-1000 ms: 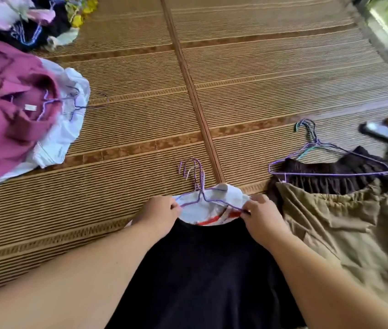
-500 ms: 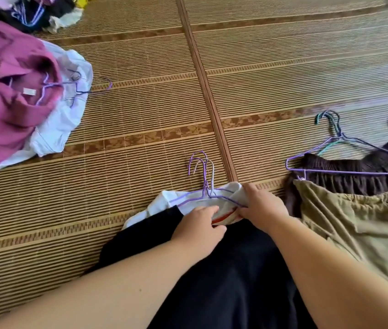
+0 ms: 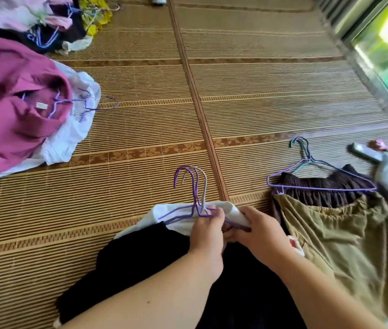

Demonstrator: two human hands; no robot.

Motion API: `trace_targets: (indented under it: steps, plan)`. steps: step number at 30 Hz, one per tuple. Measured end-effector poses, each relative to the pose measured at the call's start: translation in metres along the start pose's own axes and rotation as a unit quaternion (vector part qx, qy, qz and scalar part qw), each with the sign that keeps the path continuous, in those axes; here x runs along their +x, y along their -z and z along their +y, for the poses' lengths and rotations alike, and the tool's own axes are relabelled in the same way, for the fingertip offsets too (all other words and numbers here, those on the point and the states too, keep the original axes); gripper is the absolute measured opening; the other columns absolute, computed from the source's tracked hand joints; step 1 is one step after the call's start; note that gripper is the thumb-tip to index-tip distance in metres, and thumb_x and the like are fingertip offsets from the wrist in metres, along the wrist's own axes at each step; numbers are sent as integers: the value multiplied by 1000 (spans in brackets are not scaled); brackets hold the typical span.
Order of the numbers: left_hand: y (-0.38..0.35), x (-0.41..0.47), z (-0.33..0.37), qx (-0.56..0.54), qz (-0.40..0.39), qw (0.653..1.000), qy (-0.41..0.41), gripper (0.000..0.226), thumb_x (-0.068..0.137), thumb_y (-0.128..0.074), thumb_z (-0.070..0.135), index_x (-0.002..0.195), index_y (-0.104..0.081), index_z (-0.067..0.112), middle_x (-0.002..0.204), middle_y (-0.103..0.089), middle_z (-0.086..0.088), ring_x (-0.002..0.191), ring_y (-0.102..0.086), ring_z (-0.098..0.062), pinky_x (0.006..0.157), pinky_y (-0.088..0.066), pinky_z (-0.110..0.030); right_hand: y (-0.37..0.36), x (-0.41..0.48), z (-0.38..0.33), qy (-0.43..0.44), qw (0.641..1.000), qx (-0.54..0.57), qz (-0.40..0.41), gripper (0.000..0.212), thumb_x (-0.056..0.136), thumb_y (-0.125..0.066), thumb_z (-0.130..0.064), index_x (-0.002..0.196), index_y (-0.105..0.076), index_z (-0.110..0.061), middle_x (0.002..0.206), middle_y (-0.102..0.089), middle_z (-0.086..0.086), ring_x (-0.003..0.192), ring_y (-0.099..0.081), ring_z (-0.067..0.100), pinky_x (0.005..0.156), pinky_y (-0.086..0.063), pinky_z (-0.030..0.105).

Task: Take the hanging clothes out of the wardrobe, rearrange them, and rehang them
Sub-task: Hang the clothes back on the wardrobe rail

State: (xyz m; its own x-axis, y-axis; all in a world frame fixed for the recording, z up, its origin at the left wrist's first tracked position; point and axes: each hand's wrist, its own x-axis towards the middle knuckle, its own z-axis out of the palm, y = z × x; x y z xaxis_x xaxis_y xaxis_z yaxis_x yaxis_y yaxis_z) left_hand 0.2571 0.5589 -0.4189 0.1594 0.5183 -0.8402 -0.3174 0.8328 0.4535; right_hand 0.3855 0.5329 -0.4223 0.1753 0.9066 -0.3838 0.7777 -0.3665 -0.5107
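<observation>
A black garment [image 3: 140,257] lies on the woven mat in front of me, over a white garment [image 3: 171,211] whose collar shows above it. Purple and grey wire hangers [image 3: 194,186] stick out of the collars with their hooks pointing away from me. My left hand [image 3: 208,231] pinches the hanger wires at the neck. My right hand [image 3: 257,230] grips the right shoulder of the hangers together with the white cloth. Both hands sit close together at the collar.
An olive garment [image 3: 345,238] over a dark brown one [image 3: 326,186] lies at the right with purple and teal hangers [image 3: 307,167]. A magenta shirt [image 3: 10,110] on a white garment [image 3: 74,129] lies at the left. More clothes [image 3: 52,27] are piled far left. A window frame [image 3: 366,43] runs along the right.
My left hand has moved right from the left shoulder of the clothes to the hanger neck and now pinches the wires. The right hand stays at the right shoulder.
</observation>
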Motion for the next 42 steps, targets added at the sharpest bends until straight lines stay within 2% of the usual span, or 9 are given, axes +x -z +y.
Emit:
trace_targets:
  steps: [3, 6, 11, 22, 25, 32, 36, 39, 42]
  plan:
    - [0, -26, 8, -22, 16, 999, 27, 30, 97, -47, 41, 101, -68, 20, 96, -74, -6, 75, -71, -16, 49, -49, -18, 15, -19, -18, 10, 1000, 2, -19, 39, 62, -77, -37, 96, -59, -34, 77, -67, -12, 72, -60, 2, 66, -46, 16]
    - [9, -58, 18, 9, 19, 999, 25, 34, 95, -48, 46, 104, -68, 20, 101, -73, -4, 92, -68, -21, 77, -53, -33, 34, -39, -44, 16, 1000, 1, -21, 48, 56, -79, -50, 97, -55, -50, 75, -65, -26, 70, -58, -12, 63, -42, 5]
    - [32, -125, 45, -27, -3, 999, 43, 28, 94, -52, 44, 90, -68, 21, 85, -75, 0, 76, -70, -17, 65, -46, -28, 60, -80, -107, 65, 997, -26, -25, 75, 60, -79, -53, 126, -42, -60, 98, -65, -26, 84, -57, -15, 69, -35, -4]
    - [92, -292, 169, -70, -146, 985, -55, 29, 99, -45, 32, 98, -70, 17, 92, -74, -2, 81, -63, -16, 67, -37, -29, 134, -163, -298, 147, 987, -44, 56, 68, 52, -74, -63, 116, -49, -58, 93, -57, -29, 86, -56, -9, 75, -38, 12]
    - [116, -339, 216, -51, -177, 976, -115, 29, 99, -43, 26, 102, -70, 16, 90, -73, -1, 68, -61, -10, 60, -36, -25, 161, -188, -349, 152, 984, -14, 86, 42, 63, -74, -53, 99, -53, -57, 75, -64, -25, 67, -57, -11, 63, -40, 8]
    - [181, -430, 295, 20, -202, 932, -302, 53, 89, -47, 2, 48, -72, 23, 54, -66, 1, 41, -58, -7, 41, -39, -16, 175, -236, -468, 215, 970, -35, 106, 37, 56, -55, -67, 77, -61, -37, 66, -61, -13, 55, -48, -4, 52, -38, 16]
    - [218, -477, 326, 6, -209, 908, -363, 48, 87, -45, -7, 57, -75, 16, 66, -70, -6, 53, -65, -15, 57, -56, -35, 159, -255, -524, 248, 963, 38, 102, 42, 61, -64, -60, 86, -63, -25, 74, -66, 5, 74, -61, 27, 71, -50, 44]
    - [239, -499, 340, -32, -188, 905, -379, 37, 90, -43, -7, 70, -70, 8, 70, -71, -9, 57, -66, -17, 63, -53, -38, 143, -267, -553, 277, 951, 94, 105, 33, 65, -60, -51, 89, -62, -27, 79, -69, 1, 79, -62, 25, 75, -49, 44]
    - [253, -519, 349, -61, -165, 900, -399, 23, 92, -44, -5, 80, -59, 8, 66, -70, -11, 54, -66, -20, 46, -52, -32, 131, -275, -572, 305, 937, 109, 131, 15, 79, -61, -36, 86, -61, -23, 77, -68, -4, 71, -60, 13, 67, -46, 34]
